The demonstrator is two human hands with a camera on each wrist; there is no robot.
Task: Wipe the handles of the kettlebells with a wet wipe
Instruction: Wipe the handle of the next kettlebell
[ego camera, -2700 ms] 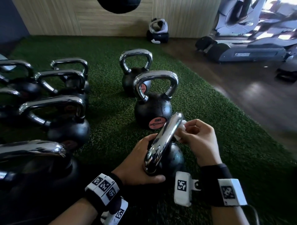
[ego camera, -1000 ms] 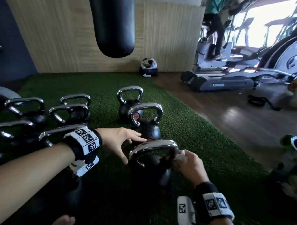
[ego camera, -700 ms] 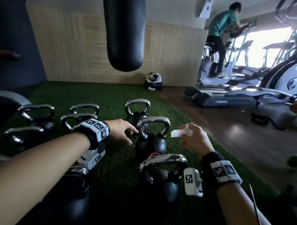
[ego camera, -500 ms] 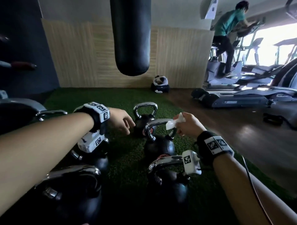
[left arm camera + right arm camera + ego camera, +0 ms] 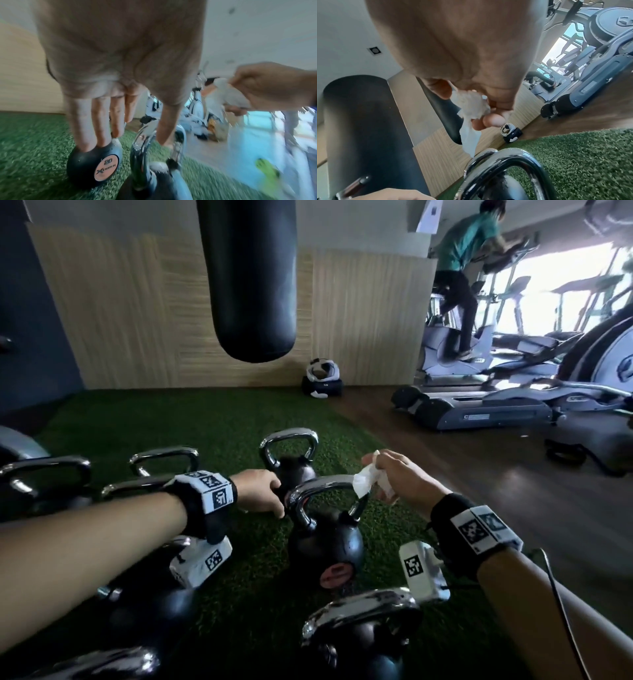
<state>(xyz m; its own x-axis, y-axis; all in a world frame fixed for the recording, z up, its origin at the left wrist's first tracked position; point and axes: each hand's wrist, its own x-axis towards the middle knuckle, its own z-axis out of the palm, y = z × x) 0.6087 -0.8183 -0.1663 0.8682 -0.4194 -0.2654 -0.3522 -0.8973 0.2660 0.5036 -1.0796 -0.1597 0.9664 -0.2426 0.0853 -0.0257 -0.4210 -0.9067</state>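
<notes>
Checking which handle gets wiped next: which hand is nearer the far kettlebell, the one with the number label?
Left. The left hand has fingertips at the far kettlebell. The right hand holds the wet wipe over a nearer kettlebell's handle.

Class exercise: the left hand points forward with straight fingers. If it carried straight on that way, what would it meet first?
Probably the far kettlebell: the left hand's fingers already seem to reach its black body, though blur leaves contact unclear.
</notes>
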